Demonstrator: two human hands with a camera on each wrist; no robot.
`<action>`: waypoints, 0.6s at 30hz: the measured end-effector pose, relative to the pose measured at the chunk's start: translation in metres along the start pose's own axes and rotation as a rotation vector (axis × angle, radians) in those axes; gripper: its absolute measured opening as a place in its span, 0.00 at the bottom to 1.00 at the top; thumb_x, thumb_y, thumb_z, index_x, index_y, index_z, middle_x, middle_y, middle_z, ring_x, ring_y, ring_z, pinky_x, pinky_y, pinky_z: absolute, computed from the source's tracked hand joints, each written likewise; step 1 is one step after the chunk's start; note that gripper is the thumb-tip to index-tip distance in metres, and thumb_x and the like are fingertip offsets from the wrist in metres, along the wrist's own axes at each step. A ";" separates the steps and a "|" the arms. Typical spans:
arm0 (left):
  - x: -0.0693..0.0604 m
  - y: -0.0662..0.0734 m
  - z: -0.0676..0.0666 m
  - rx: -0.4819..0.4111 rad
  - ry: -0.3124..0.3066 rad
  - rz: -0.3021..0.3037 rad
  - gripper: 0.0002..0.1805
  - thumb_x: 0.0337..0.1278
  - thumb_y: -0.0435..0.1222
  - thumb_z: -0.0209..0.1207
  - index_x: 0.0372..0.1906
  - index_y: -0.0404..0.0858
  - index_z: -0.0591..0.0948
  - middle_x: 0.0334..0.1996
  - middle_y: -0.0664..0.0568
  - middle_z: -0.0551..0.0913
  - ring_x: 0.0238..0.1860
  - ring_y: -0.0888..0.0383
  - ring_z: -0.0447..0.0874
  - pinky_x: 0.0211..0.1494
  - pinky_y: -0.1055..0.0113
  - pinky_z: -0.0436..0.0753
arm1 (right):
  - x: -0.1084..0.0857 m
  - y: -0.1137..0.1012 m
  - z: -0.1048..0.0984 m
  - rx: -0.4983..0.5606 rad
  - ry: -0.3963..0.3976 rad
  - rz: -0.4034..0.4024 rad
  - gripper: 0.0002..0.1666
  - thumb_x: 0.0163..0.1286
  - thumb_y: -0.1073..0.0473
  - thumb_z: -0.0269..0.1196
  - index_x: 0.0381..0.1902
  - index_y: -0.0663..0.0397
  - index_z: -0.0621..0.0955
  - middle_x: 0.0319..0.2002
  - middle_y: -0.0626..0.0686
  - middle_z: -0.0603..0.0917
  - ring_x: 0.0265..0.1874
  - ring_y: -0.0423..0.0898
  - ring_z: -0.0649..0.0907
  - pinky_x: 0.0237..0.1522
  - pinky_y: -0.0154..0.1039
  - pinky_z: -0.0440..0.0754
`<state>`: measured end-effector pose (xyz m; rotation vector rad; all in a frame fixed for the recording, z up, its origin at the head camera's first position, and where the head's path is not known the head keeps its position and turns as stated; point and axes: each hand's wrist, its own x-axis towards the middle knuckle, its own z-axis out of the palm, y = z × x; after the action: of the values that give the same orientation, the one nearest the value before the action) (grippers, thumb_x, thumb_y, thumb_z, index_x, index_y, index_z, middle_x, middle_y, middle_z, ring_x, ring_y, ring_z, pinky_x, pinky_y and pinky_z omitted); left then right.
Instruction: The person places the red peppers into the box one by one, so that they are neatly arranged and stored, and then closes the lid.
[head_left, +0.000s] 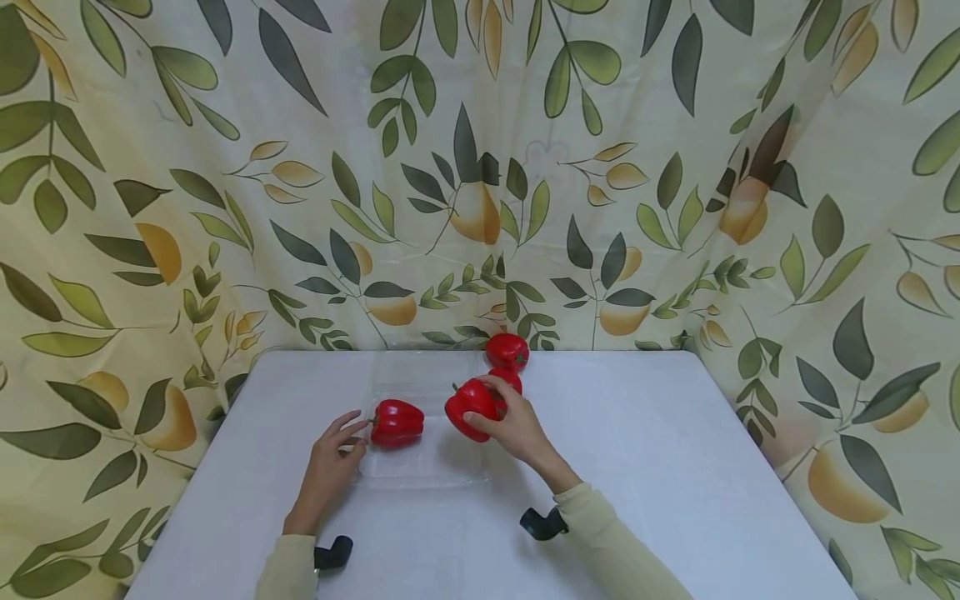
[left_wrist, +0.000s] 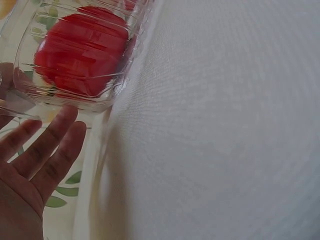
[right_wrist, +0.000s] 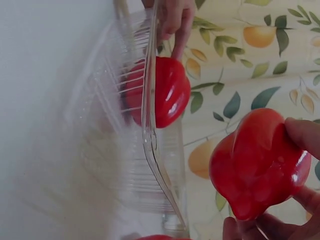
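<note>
A clear plastic container (head_left: pixel 427 482) lies on the table, with one red bell pepper (head_left: pixel 397 423) inside its left part. My right hand (head_left: pixel 517 423) grips another red bell pepper (right_wrist: pixel 257 162) above the container's right side, thumb on one side and fingers beneath. At the container's left edge is my left hand (head_left: pixel 337 458), its fingers (left_wrist: pixel 55 170) spread and mostly straight, close to the clear wall. Whether they press on the rim is hard to tell. Behind the held pepper, a red bell pepper (head_left: pixel 507 381) is partly hidden, and one more bell pepper (head_left: pixel 507 352) sits farther back.
A white cloth covers the table (head_left: pixel 637 433). Behind it and at both sides hangs a leaf-and-fruit patterned curtain (head_left: pixel 480 275), close to the rear peppers. Black wrist devices (head_left: pixel 543 524) sit by both sleeves.
</note>
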<state>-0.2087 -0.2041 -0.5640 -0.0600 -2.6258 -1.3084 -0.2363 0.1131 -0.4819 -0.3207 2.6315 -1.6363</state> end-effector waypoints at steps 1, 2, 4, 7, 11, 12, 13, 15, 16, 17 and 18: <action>0.000 0.000 0.000 -0.002 0.001 0.003 0.19 0.63 0.34 0.59 0.59 0.42 0.81 0.68 0.51 0.73 0.50 0.52 0.86 0.49 0.63 0.87 | 0.001 0.000 0.001 0.000 -0.004 -0.004 0.43 0.52 0.54 0.76 0.65 0.40 0.71 0.60 0.50 0.77 0.61 0.54 0.76 0.46 0.50 0.88; 0.000 0.000 0.000 -0.001 0.001 0.006 0.19 0.63 0.34 0.59 0.59 0.42 0.81 0.68 0.51 0.73 0.50 0.52 0.86 0.49 0.63 0.87 | 0.001 0.001 0.003 -0.003 -0.009 -0.007 0.43 0.52 0.54 0.76 0.65 0.40 0.71 0.60 0.50 0.77 0.61 0.54 0.75 0.46 0.50 0.88; 0.000 0.000 0.000 -0.004 0.005 0.013 0.19 0.63 0.34 0.59 0.59 0.42 0.81 0.67 0.51 0.73 0.49 0.52 0.86 0.49 0.64 0.88 | 0.003 0.001 0.005 -0.014 -0.022 -0.012 0.44 0.51 0.55 0.76 0.65 0.40 0.71 0.60 0.50 0.77 0.61 0.54 0.75 0.47 0.50 0.88; 0.001 0.000 0.000 -0.002 0.005 0.021 0.19 0.63 0.34 0.59 0.59 0.41 0.81 0.67 0.51 0.73 0.49 0.52 0.86 0.49 0.64 0.88 | 0.004 0.003 0.008 -0.039 -0.047 -0.023 0.45 0.50 0.56 0.77 0.65 0.41 0.70 0.61 0.50 0.76 0.61 0.54 0.75 0.47 0.51 0.87; 0.001 0.000 0.000 0.002 0.002 0.019 0.19 0.62 0.34 0.59 0.59 0.41 0.81 0.67 0.51 0.73 0.49 0.52 0.86 0.49 0.64 0.87 | 0.004 0.004 0.011 -0.067 -0.080 -0.036 0.46 0.49 0.57 0.77 0.66 0.41 0.70 0.62 0.50 0.75 0.62 0.54 0.74 0.48 0.51 0.87; 0.001 0.000 0.000 0.002 0.002 0.018 0.19 0.62 0.34 0.59 0.59 0.41 0.81 0.67 0.51 0.73 0.49 0.52 0.86 0.49 0.64 0.87 | 0.004 0.005 0.012 -0.074 -0.085 -0.039 0.46 0.49 0.57 0.77 0.65 0.40 0.70 0.62 0.50 0.75 0.62 0.54 0.74 0.48 0.51 0.87; 0.001 0.000 0.000 0.004 0.003 0.018 0.19 0.62 0.34 0.59 0.59 0.41 0.81 0.67 0.51 0.73 0.49 0.52 0.86 0.49 0.65 0.87 | 0.004 0.005 0.012 -0.076 -0.090 -0.044 0.45 0.50 0.57 0.77 0.65 0.41 0.70 0.62 0.50 0.75 0.63 0.54 0.74 0.48 0.51 0.87; 0.001 0.000 0.000 0.005 0.008 0.022 0.19 0.62 0.33 0.59 0.59 0.41 0.81 0.67 0.50 0.73 0.49 0.52 0.86 0.48 0.65 0.88 | 0.003 0.005 0.014 -0.081 -0.096 -0.050 0.45 0.50 0.57 0.77 0.65 0.41 0.70 0.62 0.49 0.75 0.63 0.54 0.74 0.48 0.51 0.87; 0.001 0.000 0.001 0.004 0.011 0.026 0.19 0.62 0.33 0.60 0.59 0.41 0.81 0.67 0.50 0.73 0.49 0.51 0.87 0.48 0.65 0.88 | 0.003 0.005 0.014 -0.084 -0.098 -0.053 0.45 0.50 0.57 0.77 0.65 0.41 0.70 0.62 0.49 0.75 0.62 0.54 0.74 0.48 0.51 0.87; 0.000 0.001 0.001 0.005 0.015 0.031 0.19 0.62 0.33 0.60 0.58 0.40 0.81 0.67 0.49 0.74 0.48 0.51 0.87 0.48 0.65 0.88 | 0.003 0.005 0.015 -0.083 -0.101 -0.056 0.45 0.50 0.57 0.77 0.65 0.41 0.70 0.62 0.49 0.75 0.62 0.54 0.74 0.48 0.51 0.87; 0.000 0.001 0.001 0.005 0.018 0.036 0.19 0.61 0.32 0.60 0.58 0.40 0.82 0.67 0.48 0.74 0.48 0.51 0.87 0.47 0.65 0.88 | 0.003 0.005 0.016 -0.083 -0.105 -0.059 0.45 0.49 0.57 0.77 0.65 0.40 0.70 0.62 0.49 0.75 0.62 0.54 0.74 0.48 0.51 0.87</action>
<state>-0.2089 -0.2030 -0.5641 -0.0941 -2.6007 -1.2841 -0.2382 0.1004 -0.4929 -0.4778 2.6399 -1.4847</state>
